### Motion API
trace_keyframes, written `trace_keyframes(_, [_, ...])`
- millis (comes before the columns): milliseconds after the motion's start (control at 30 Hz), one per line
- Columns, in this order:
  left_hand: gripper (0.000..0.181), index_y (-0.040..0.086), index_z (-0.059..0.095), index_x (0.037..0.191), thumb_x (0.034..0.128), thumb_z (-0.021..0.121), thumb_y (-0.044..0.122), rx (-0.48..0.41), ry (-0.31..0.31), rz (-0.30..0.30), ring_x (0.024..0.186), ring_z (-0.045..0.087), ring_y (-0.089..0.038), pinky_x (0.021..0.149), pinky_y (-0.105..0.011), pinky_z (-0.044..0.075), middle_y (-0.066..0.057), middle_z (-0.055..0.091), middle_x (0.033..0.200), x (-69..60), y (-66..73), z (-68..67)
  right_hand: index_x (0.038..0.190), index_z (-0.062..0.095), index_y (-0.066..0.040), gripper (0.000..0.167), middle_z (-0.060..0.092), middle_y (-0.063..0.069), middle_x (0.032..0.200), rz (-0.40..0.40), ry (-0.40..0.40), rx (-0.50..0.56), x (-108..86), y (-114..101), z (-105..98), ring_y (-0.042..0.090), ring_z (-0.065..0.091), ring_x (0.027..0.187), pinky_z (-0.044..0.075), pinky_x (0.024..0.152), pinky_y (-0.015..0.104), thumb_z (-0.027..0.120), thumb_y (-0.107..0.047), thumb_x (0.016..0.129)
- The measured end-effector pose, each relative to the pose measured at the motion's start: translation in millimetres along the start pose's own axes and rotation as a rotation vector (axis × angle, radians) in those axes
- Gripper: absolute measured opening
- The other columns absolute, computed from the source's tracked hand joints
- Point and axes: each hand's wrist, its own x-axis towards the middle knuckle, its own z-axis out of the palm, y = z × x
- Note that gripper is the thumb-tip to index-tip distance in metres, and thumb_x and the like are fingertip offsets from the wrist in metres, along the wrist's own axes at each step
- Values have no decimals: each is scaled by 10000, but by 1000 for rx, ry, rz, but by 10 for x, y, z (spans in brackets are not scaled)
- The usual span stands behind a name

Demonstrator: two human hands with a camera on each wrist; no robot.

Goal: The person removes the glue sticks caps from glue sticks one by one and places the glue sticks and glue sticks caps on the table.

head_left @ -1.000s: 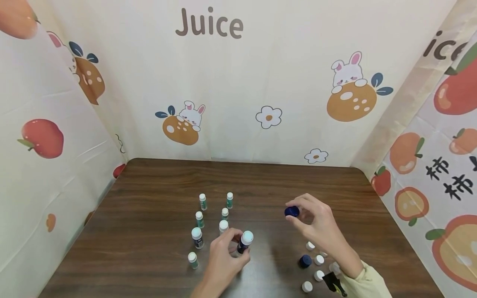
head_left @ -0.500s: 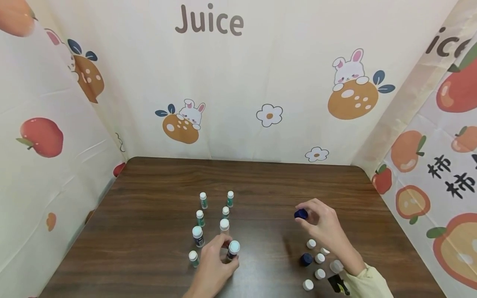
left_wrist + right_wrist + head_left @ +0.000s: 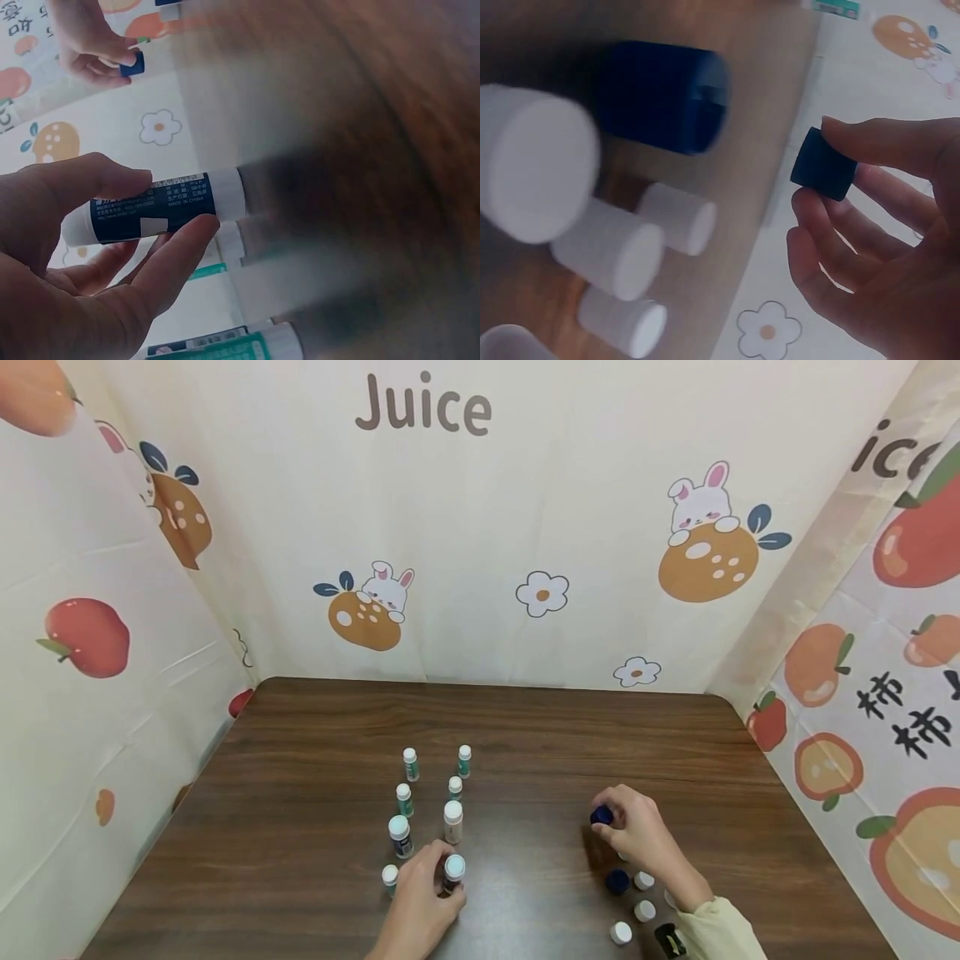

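My left hand (image 3: 422, 893) grips an upright glue stick (image 3: 169, 208) with a navy label and white ends, its thumb and fingers on opposite sides. The base is at or just above the tabletop; I cannot tell which. Behind and left of it, several other glue sticks with white tops stand in two rows, among them a white-topped one (image 3: 453, 822) and a navy-labelled one (image 3: 401, 837). My right hand (image 3: 641, 831) pinches a dark blue cap (image 3: 824, 165) between thumb and fingertips, above the table at the right.
Below my right hand lie a second dark blue cap (image 3: 617, 882) and several white caps (image 3: 621, 932), some partly hidden by the hand and sleeve. The brown table (image 3: 525, 735) is bordered by fruit-printed curtains (image 3: 465, 510) at the back and sides.
My left hand has moved left and nearer the front edge with the glue stick, ending in front of the right-hand row. My right hand has gone right, then lower, still pinching the cap.
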Motion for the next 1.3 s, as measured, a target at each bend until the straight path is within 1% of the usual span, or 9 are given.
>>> trace_keyframes(300, [303, 97, 578, 871, 643, 724, -37, 19, 13, 30, 698, 498, -81, 592, -216, 435, 47, 542, 793, -4, -5, 10, 817, 651, -102, 269, 521, -17, 732, 78, -89, -79, -49, 128, 128, 121, 473, 650, 407, 581, 272, 791, 38, 635])
trace_keyframes(500, [386, 29, 613, 1010, 646, 738, -5, 69, 41, 99, 829, 586, -145, 702, -314, 512, -18, 600, 928, -6, 88, 5, 815, 648, -115, 278, 563, 9, 785, 104, -110, -107, -73, 194, 151, 163, 523, 718, 454, 639, 360, 787, 44, 635])
trace_keyframes(667, [430, 71, 618, 1054, 652, 760, 16, 82, 127, 237, 945, 600, -155, 802, -357, 514, 0, 611, 1039, -33, 215, -103, 833, 648, -121, 300, 533, -6, 777, 99, -104, -119, -99, 236, 130, 143, 490, 700, 433, 629, 324, 794, 39, 625])
trace_keyframes(833, [466, 150, 629, 1067, 649, 774, 3, 44, 267, 464, 987, 581, -90, 864, -190, 459, 81, 604, 1087, -19, 266, -341, 919, 661, -111, 326, 553, 24, 873, 97, -29, -89, -159, 211, 64, 174, 522, 754, 451, 645, 329, 803, 12, 653])
trace_keyframes(933, [434, 117, 642, 1081, 670, 728, 9, 54, 343, 564, 999, 577, -145, 920, -137, 391, 21, 613, 1090, 21, 214, -543, 1003, 660, -96, 347, 584, 66, 982, 83, 52, -40, -218, 140, 19, 250, 580, 864, 500, 694, 399, 797, -17, 695])
trace_keyframes(1033, [402, 94, 642, 1115, 717, 695, 74, 115, 378, 519, 1084, 542, -196, 995, -138, 326, -36, 597, 1170, 50, 90, -742, 1096, 640, -90, 364, 591, 80, 1090, 57, 111, 11, -288, 32, -21, 297, 588, 965, 517, 741, 457, 778, -93, 760])
trace_keyframes(1167, [556, 114, 561, 1288, 753, 703, 171, 288, 376, 372, 1330, 330, -306, 1099, -458, 253, -95, 383, 1457, 76, -151, -925, 1217, 585, -97, 428, 565, 100, 1216, 3, 134, 53, -355, -160, -21, 331, 558, 1087, 485, 823, 529, 729, -207, 830])
trace_keyframes(1233, [658, 146, 475, 1383, 771, 708, 213, 363, 349, 311, 1396, 174, -361, 1068, -626, 162, -121, 213, 1542, 79, -262, -972, 1295, 535, -110, 490, 512, 137, 1297, -24, 121, 58, -390, -259, 14, 372, 515, 1148, 453, 846, 586, 703, -241, 854])
trace_keyframes(1300, [729, 184, 383, 1447, 797, 704, 257, 416, 294, 261, 1416, 68, -378, 1028, -703, 77, -132, 96, 1568, 68, -350, -988, 1369, 471, -146, 556, 437, 170, 1377, -40, 96, 39, -430, -353, 71, 417, 458, 1199, 425, 844, 636, 683, -266, 869])
